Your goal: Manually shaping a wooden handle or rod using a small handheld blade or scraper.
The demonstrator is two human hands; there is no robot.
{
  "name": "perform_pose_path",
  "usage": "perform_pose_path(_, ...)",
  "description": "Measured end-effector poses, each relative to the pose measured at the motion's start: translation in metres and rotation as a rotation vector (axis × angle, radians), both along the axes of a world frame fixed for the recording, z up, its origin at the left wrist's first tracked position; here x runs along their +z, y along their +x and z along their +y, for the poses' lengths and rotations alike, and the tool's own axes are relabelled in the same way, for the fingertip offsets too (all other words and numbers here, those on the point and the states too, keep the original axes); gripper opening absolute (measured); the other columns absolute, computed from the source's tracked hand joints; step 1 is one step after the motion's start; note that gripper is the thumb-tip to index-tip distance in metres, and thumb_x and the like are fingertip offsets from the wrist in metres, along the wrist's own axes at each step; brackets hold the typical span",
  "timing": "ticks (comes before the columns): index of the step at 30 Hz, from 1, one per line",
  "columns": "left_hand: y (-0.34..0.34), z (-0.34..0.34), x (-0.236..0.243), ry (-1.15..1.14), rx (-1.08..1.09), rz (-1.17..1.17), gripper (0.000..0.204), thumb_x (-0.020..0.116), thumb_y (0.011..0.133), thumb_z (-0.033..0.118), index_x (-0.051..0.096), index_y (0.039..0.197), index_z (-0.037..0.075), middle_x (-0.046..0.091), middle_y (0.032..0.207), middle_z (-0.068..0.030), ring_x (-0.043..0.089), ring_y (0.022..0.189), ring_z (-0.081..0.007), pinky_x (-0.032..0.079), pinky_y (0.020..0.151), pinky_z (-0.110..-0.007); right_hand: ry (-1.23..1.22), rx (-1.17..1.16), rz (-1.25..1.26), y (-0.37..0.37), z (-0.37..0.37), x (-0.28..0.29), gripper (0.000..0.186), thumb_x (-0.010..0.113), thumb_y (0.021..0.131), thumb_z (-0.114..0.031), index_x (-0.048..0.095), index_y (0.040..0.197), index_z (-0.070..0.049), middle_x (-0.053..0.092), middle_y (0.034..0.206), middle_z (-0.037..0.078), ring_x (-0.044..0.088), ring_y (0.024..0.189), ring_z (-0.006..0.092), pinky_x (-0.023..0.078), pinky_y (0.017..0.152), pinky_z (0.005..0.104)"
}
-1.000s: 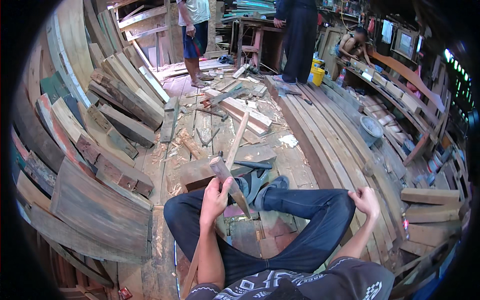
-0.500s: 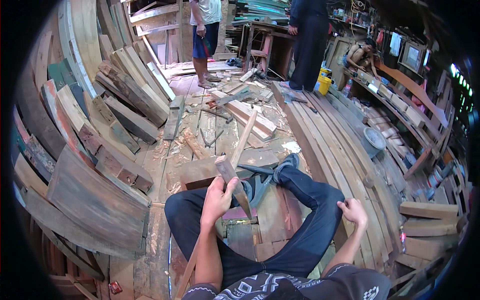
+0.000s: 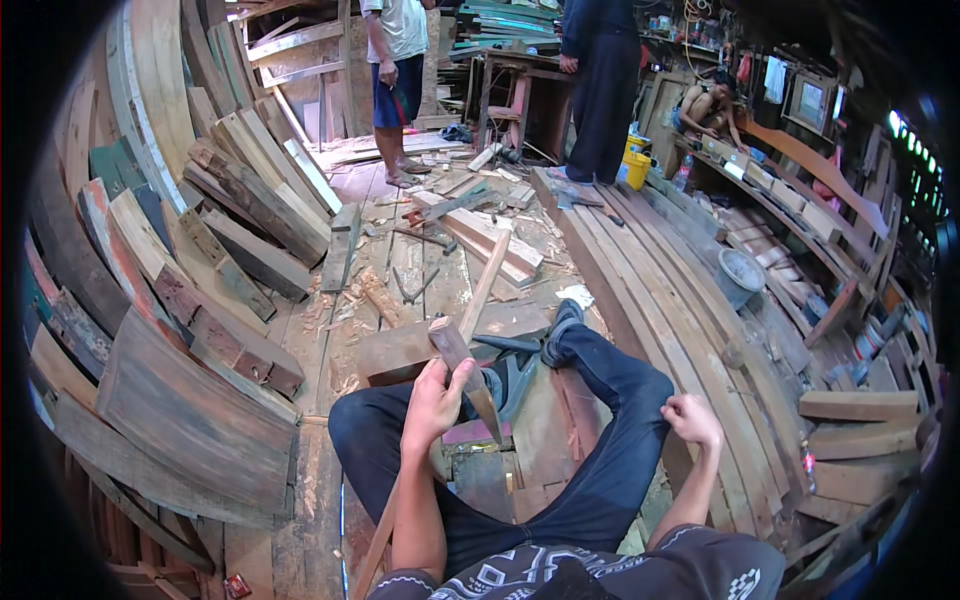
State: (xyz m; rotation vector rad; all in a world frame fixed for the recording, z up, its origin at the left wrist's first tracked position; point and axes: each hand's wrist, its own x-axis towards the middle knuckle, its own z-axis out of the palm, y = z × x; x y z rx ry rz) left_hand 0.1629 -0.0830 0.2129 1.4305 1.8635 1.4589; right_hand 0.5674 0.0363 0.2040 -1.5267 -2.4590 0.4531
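My left hand (image 3: pixel 435 402) is closed around a thick tapered wooden piece (image 3: pixel 471 378), its squared end up and its narrow end pointing down between my legs. A long pale wooden stick (image 3: pixel 487 278) slants away just beyond it; a strip of wood in line with it (image 3: pixel 376 545) runs beside my left forearm. Whether the stick joins the held piece is hidden by the hand. My right hand (image 3: pixel 693 420) is curled into a loose fist beside my right knee (image 3: pixel 652 395), with nothing visible in it. Beyond the held piece a wooden block (image 3: pixel 400 350) lies on the floor.
Leaning boards (image 3: pixel 200 400) fill the left side. Long planks (image 3: pixel 640 290) run along the right, near a grey bucket (image 3: pixel 741 272). Wood shavings, a metal-headed tool (image 3: pixel 420 238) and beams (image 3: pixel 490 232) litter the floor ahead. Two people stand at the back; another bends over a bench.
The view has shifted slightly. My right knee and right hand have moved a little inward, and the right hand's fingers look more curled. The left hand keeps its hold.
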Motion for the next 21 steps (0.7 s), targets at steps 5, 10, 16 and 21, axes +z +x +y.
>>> perform_pose_path(5,0.002,0.006,-0.009,0.076,-0.016,0.048,0.034,0.056,0.096,0.03,0.057,0.095,-0.003,0.058,0.084,-0.0203,0.055,0.077,-0.0314,0.045,0.074,-0.037,-0.103,0.084,-0.005,0.009,-0.007,-0.013,0.021,0.062,0.078,-0.018,0.063,0.073,0.002,0.057,0.066,0.023,0.06,0.063,0.0372,0.044,0.058,0.0444)
perform_pose_path(10,0.002,0.006,-0.01,0.151,-0.049,0.018,0.037,0.054,0.097,0.031,0.056,0.095,-0.005,0.057,0.082,-0.0219,0.055,0.075,-0.0311,0.045,0.074,-0.037,0.039,-0.062,-0.032,0.007,-0.011,-0.002,0.022,0.063,0.077,-0.018,0.063,0.071,0.004,0.059,0.062,0.022,0.061,0.06,0.0342,0.047,0.059,0.041)
perform_pose_path(16,0.004,0.002,-0.002,0.093,-0.073,0.032,0.036,0.053,0.097,0.031,0.058,0.1,-0.004,0.061,0.088,-0.0218,0.059,0.083,-0.0333,0.045,0.078,-0.037,0.108,-0.133,0.166,-0.009,-0.03,0.041,0.018,0.064,0.078,-0.014,0.06,0.075,0.003,0.058,0.059,0.018,0.06,0.054,0.0283,0.046,0.054,0.0377)
perform_pose_path(21,0.001,0.003,-0.013,0.096,-0.038,0.057,0.032,0.057,0.095,0.029,0.062,0.102,-0.002,0.06,0.088,-0.0183,0.059,0.08,-0.0317,0.046,0.076,-0.037,0.168,-0.073,0.274,-0.024,-0.038,0.054,0.016,0.063,0.08,-0.012,0.059,0.076,0.004,0.056,0.056,0.016,0.056,0.047,0.0216,0.043,0.049,0.034)
